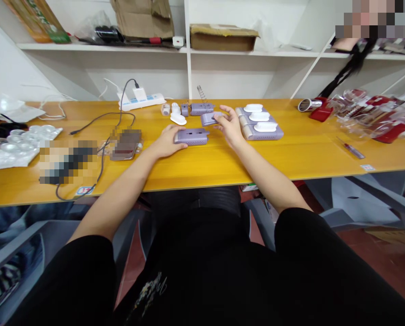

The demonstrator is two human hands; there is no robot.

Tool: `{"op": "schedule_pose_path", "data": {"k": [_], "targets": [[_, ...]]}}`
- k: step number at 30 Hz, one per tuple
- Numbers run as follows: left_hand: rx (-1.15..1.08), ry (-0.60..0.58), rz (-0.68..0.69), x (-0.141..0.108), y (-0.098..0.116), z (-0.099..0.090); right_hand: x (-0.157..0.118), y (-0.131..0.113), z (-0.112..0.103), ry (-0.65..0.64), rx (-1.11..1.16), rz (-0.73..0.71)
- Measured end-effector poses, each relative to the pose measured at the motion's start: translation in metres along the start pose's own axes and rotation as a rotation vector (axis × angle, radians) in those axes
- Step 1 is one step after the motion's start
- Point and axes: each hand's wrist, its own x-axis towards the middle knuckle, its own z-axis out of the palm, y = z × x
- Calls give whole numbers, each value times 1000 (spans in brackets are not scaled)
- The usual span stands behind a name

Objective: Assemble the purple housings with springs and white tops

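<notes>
My left hand (171,141) grips one end of a purple plastic housing (193,137) that has slots in its top and lies on the table. Held between the fingers of my right hand (230,126) is a smaller purple plastic piece (207,119), just behind and right of the housing. Behind it sits another purple housing (202,108), with a metal spring (201,93) standing by it. White oval parts (178,118) and a small purple block (185,110) lie to its left. Right of my right hand, purple units (265,135) stand in a row with white oval pieces (259,117) on top.
A power strip (143,102) with plugged chargers and a black cable (102,170) lies left. Clear domed parts (36,136) are at far left. A screwdriver (354,151) and clear-and-red parts (368,113) lie right. White shelves (103,47) rise behind; another person is at upper right.
</notes>
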Motion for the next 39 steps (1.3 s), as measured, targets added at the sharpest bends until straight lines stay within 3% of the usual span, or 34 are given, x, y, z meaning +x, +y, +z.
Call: {"op": "schedule_pose_path", "data": {"k": [8, 14, 21, 29, 33, 36, 39], "targets": [[29, -32, -79, 1, -13, -18, 9, 9, -18, 62, -46, 95], [97, -18, -154, -2, -2, -24, 5, 5, -27, 61, -388, 87], [170, -21, -231, -3, 7, -26, -10, -23, -26, -85, -794, 222], [170, -28, -241, -4, 4, -27, -10, -23, -25, -137, -840, 164], [183, -33, -251, -5, 3, -27, -15, -25, -23, -232, -896, 111], [198, -34, -256, -5, 2, -27, -19, -28, -23, -313, -1007, 168], [202, -47, -246, -6, 2, -28, -20, -31, -26, -285, -1065, 214]]}}
